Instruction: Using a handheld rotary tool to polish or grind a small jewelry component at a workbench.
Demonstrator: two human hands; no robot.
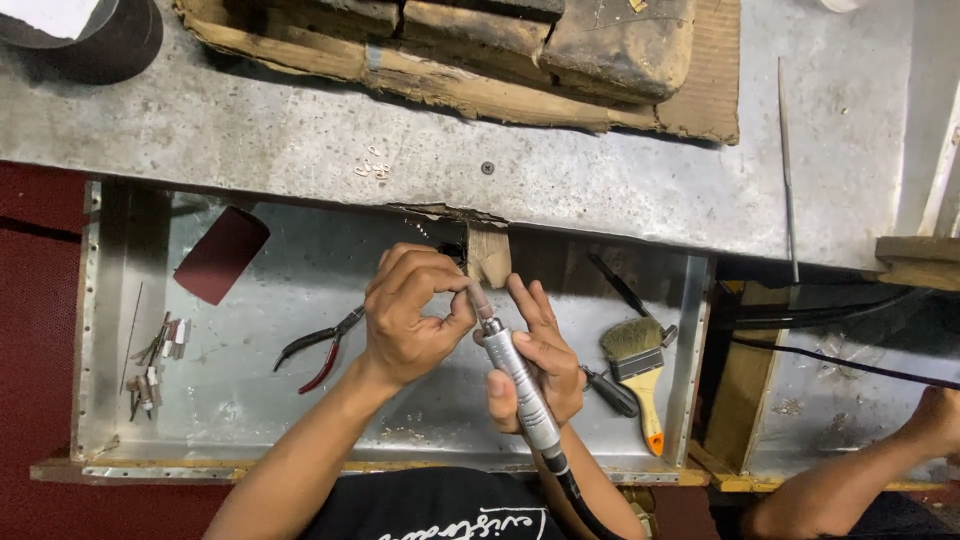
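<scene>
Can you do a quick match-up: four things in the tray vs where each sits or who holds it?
Things:
1. rotary handpiece
2. pliers
3. brush
4. dark red sheet

Places:
A. tray's far left corner
B. near the tray's right wall
C. in the right hand
D. just left of the left hand

Pairs: 1-C, 2-D, 3-B, 4-A

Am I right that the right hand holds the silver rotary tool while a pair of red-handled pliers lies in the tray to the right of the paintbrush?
Not quite. In the head view the right hand does hold the silver rotary tool, but the pliers lie in the tray to the left of the paintbrush, beyond the left hand.
</scene>
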